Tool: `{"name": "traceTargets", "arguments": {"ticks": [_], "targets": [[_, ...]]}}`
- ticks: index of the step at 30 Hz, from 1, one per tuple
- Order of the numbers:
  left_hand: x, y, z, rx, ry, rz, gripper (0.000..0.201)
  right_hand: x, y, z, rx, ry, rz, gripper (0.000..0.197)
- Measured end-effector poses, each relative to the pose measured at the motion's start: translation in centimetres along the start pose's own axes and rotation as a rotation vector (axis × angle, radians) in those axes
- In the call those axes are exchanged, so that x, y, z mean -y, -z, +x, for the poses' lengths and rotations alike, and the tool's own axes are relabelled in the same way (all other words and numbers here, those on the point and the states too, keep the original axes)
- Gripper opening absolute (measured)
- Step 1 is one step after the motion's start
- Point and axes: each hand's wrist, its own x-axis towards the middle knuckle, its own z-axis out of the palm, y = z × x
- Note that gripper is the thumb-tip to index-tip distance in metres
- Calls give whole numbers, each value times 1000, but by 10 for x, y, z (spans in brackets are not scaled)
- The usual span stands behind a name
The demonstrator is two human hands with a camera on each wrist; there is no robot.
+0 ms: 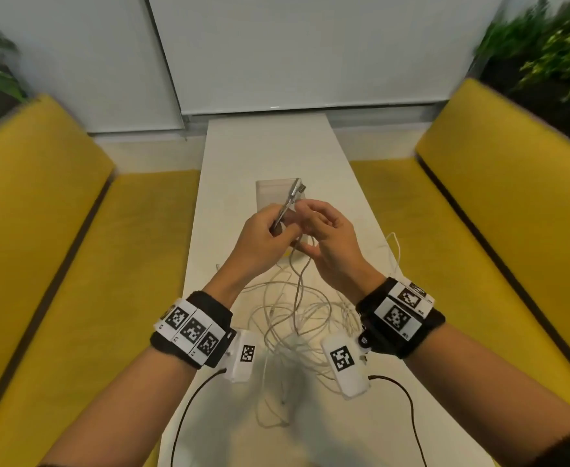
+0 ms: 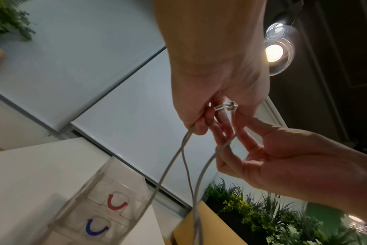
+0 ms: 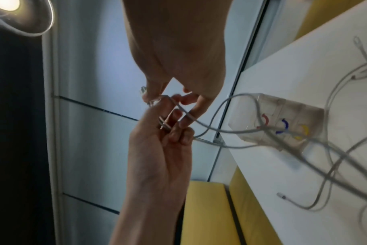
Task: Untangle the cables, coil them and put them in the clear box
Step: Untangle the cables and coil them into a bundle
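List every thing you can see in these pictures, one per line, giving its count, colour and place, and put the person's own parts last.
cables: several, white, tangled on the table near the wrists; one lifted strand held by both hands
clear box: one, transparent with red, blue and yellow marks, on the table beyond the hands
table: one, white, between the benches
benches: two, yellow, either side of the table
plants: two clumps, green, far corners
lamp: one, lit, overhead
wristbands: two, black with marker tags
left hand: grips the cable's plug end
right hand: fingers on a cable loop
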Motion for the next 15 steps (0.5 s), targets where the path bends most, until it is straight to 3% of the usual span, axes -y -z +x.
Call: {"name": "traceTargets", "arguments": {"ticks": [4,7,10,13,15], "targets": [[-3,-7,-1,-10,-2,-26,13,-2,-4,0,-25,-25,15,33],[-6,-7,-2,-24,-10,-71,16,-3,-4,1,-16,-95,-119,49],[-13,-3,1,-130,22,-213,17,-11,7,-1,178,-113,-269,47],[-22,15,9,-254,108,-557,23,-31,27,-7,428,-19,-630,28],[-27,28,15,-261,115,-666,23,-44,43,-12,492,-21,-851,34]]}}
